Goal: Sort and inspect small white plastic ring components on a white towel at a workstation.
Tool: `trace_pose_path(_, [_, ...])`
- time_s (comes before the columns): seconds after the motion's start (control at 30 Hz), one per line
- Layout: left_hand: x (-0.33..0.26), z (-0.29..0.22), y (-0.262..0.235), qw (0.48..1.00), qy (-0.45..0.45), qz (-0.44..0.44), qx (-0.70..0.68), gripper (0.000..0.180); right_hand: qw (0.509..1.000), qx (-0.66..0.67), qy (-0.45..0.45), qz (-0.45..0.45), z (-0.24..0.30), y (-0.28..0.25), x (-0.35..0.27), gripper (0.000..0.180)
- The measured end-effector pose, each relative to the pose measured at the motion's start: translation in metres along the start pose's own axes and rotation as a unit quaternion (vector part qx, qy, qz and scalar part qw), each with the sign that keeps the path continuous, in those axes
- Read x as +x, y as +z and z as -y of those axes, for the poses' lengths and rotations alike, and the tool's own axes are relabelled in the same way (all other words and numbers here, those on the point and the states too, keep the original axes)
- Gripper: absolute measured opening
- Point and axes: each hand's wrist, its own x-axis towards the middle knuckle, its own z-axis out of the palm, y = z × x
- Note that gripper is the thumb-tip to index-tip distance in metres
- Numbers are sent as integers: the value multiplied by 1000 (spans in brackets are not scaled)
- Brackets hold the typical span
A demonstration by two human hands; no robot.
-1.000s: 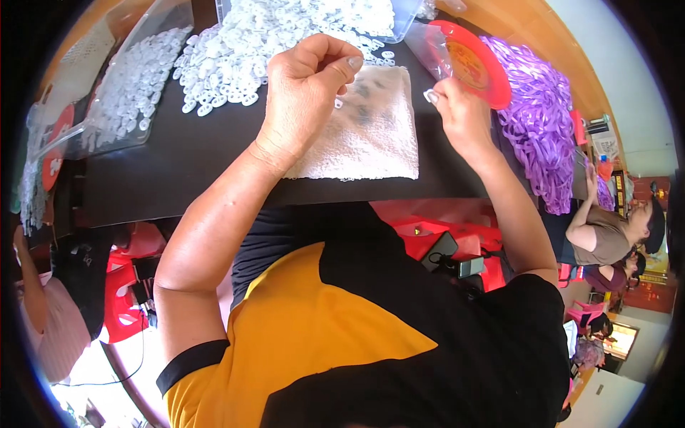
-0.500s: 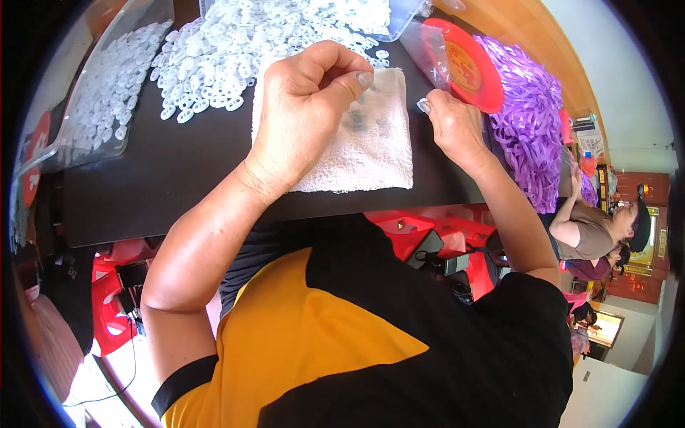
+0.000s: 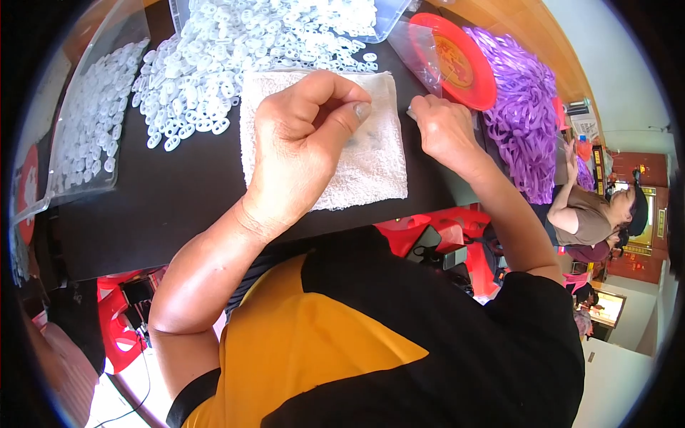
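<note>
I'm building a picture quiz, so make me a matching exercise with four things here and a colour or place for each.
Things:
1. Cloth
2. Plate
3. Heap of strips
4. Left hand

Colours and places:
A. Purple
B. Hides part of the cloth in this view
C. Whitish
D. Red, with a yellowish design

Pairs: 1-C, 2-D, 3-A, 4-B

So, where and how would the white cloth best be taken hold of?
Probably by the near right corner of the white cloth, pinched between thumb and finger, coming from the right. The cloth lies flat on the dark table, so a corner should lift most easily. That corner is uncovered, while the left hand blocks the view of much of the cloth's left part.
</note>
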Motion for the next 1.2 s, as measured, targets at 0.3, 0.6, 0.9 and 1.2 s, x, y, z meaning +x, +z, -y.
trace_pose_path(0.3, [4,11,0,1000,5,-6,-10,4,871,458,168,66,-19,-13,17,24])
trace_pose_path(0.6, [6,22,2,985,96,61,133,28,795,596,44,103,41,-42,42,25])
trace_pose_path(0.9, [8,22,2,987,88,23,132,23,740,662,46,105,43,-40,47,24])
trace_pose_path(1.2, [5,34,-5,991,87,23,100,16,673,732,67,82,58,-18,49,21])
